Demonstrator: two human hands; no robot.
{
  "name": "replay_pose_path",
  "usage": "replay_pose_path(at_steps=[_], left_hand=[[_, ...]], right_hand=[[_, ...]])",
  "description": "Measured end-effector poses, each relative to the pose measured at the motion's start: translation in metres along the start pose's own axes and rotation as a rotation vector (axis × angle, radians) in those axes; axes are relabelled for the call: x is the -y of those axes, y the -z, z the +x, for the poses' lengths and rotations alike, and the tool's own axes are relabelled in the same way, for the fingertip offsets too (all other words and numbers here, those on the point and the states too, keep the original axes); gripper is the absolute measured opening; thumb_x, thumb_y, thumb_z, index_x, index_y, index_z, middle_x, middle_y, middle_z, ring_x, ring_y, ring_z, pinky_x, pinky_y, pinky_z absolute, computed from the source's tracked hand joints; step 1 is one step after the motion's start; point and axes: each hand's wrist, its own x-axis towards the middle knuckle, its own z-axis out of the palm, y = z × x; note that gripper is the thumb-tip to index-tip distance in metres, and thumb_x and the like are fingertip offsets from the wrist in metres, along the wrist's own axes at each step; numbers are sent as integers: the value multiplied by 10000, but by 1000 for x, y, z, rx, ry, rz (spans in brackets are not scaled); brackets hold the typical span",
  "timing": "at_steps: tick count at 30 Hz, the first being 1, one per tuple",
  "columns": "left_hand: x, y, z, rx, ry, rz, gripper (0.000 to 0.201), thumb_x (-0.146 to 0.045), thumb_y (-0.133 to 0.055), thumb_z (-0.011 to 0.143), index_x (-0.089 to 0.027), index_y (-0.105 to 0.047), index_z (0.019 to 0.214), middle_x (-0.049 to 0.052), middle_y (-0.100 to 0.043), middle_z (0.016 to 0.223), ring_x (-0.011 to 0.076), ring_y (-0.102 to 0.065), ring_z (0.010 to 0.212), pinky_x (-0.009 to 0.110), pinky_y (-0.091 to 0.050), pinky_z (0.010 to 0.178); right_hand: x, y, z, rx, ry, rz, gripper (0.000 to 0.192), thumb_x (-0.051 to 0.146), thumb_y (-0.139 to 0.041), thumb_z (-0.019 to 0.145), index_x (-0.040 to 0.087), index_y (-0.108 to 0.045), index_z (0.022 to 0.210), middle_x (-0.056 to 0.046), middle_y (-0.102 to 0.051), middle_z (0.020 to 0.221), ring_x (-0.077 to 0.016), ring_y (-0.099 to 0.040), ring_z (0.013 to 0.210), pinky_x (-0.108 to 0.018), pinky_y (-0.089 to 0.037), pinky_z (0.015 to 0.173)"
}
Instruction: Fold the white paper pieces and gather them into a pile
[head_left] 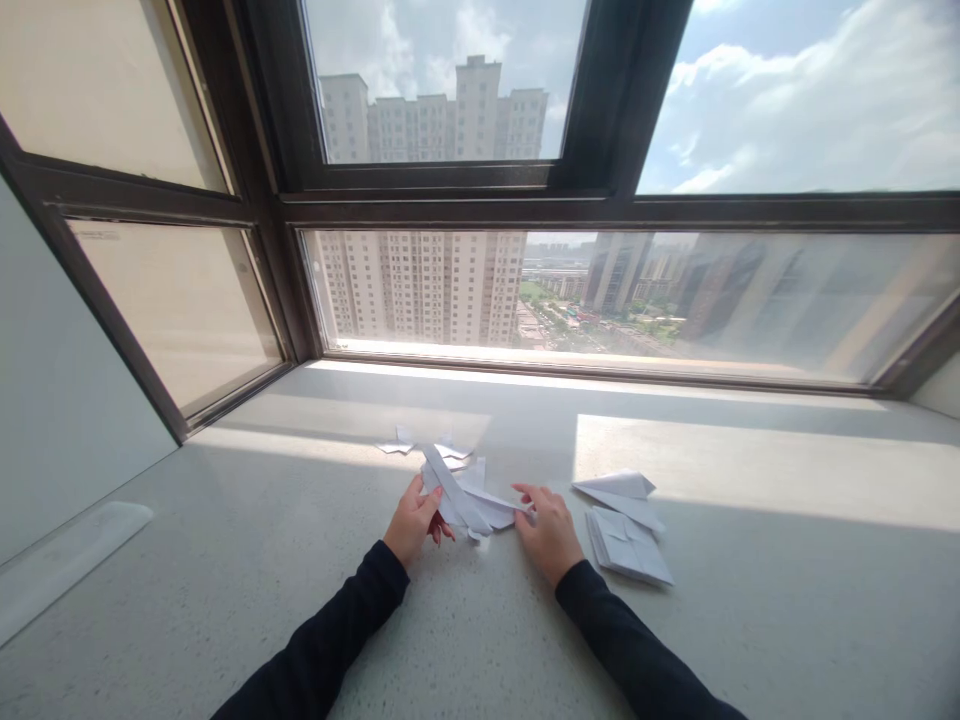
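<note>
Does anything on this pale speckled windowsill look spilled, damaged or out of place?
Nothing looks spilled or plainly damaged. The folded white paper pieces at the left hand lie at mixed angles, looking untidy beside the squarish stack of folded white paper on the right, but nothing seems really odd.

We could read no text, brand, number or sign. We note one faint marking near the upper left corner of the lower left window pane, illegible.
</note>
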Motion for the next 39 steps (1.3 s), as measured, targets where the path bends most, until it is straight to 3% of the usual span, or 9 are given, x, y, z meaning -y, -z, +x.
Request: replay_pose_path(at_steps=[4, 8, 16, 21, 25, 29, 34, 37, 39], left_hand=[[-1, -3, -1, 3, 29, -28, 384, -412, -514, 664, -155, -363, 906, -64, -506, 442, 119, -533, 376, 178, -373, 334], [-3, -5, -4, 30, 54, -49, 464, -392, -528, 670, -154, -326, 1013, -42, -545, 483, 142, -567, 423, 198, -412, 366], [-5, -11, -10, 84, 107, -99, 545, -383, -565, 654, -174, -255, 1050, 41, -610, 696, 223, -620, 642, 267, -478, 515], [-8, -21, -20, 235, 122, -111, 527, -347, -574, 660, -191, -240, 1035, 65, -612, 777, 226, -616, 687, 316, -475, 602], [-8, -23, -25, 263, 108, -89, 502, -350, -592, 640, -192, -271, 993, 67, -597, 820, 219, -610, 717, 332, -465, 648], [-2, -22, -24, 231, 33, 4, 364, -404, -487, 711, -180, -312, 940, 54, -581, 801, 191, -607, 704, 340, -469, 654], [3, -18, -23, 250, -157, 346, 272, -386, -338, 789, -158, -360, 937, 61, -570, 761, 169, -591, 659, 310, -474, 593], [1, -12, -20, 217, -326, 618, 280, -356, -368, 777, -141, -438, 942, 108, -558, 879, 204, -542, 816, 349, -433, 708], [0, -8, -18, 202, -448, 812, 329, -331, -410, 756, -145, -439, 1026, 125, -502, 1050, 229, -445, 991, 379, -351, 834]], right_hand=[[5, -7, -1, -64, 8, -32, 313, 329, -463, 708, 179, -534, 973, -67, -567, 864, -206, -470, 809, -301, -329, 696], [4, -7, -1, -15, -13, -7, 214, 379, -573, 609, 198, -571, 724, -46, -566, 732, -210, -483, 747, -299, -338, 640], [15, 13, -12, -129, -87, 677, 226, 404, -419, 737, 183, -433, 781, 9, -558, 564, -131, -513, 506, -230, -378, 489], [29, 13, -19, 6, 140, 352, 256, 360, -394, 766, 180, -505, 621, -4, -565, 552, -137, -501, 591, -256, -327, 606], [27, 10, -19, 47, 120, 141, 259, 357, -417, 761, 187, -533, 605, 6, -571, 555, -139, -493, 613, -272, -264, 633], [26, 8, -19, 60, 140, 89, 264, 381, -441, 743, 188, -532, 587, 7, -552, 551, -136, -475, 592, -273, -264, 630], [25, 8, -18, -108, 198, 147, 291, 405, -500, 694, 187, -535, 883, -48, -575, 859, -176, -485, 776, -277, -300, 669], [18, 14, -15, -55, 239, 148, 185, 340, -441, 755, 206, -567, 753, 1, -586, 684, -142, -500, 665, -272, -288, 666], [13, 21, -12, -157, 206, 83, 207, 303, -409, 779, 192, -572, 715, -4, -574, 637, -137, -490, 634, -272, -278, 658]])
